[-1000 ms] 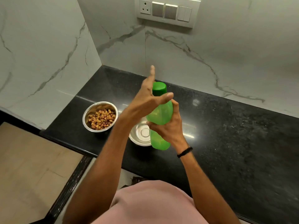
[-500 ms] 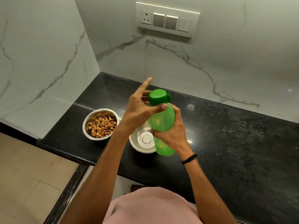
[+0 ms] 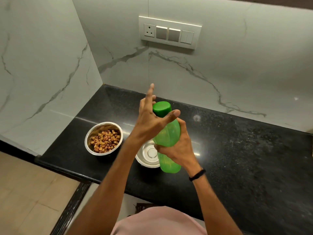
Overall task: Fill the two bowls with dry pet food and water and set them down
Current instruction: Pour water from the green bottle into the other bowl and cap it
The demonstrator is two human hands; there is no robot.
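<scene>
A steel bowl holding brown dry pet food stands on the black countertop at the left. To its right a second steel bowl has nothing in it and is partly hidden by the bottle. My right hand grips the middle of a green plastic bottle, held above the second bowl. My left hand touches the bottle's dark green cap with thumb and palm, its other fingers spread upward.
White marble walls close the corner at the left and back. A switch and socket panel is mounted on the back wall. The counter's front edge runs along the bowls' near side, with tan floor tiles below at the left.
The camera has tilted up a little, showing more wall. My left hand has shifted around the cap, and the cap's side tab is no longer visible. The bottle stays above the second bowl.
</scene>
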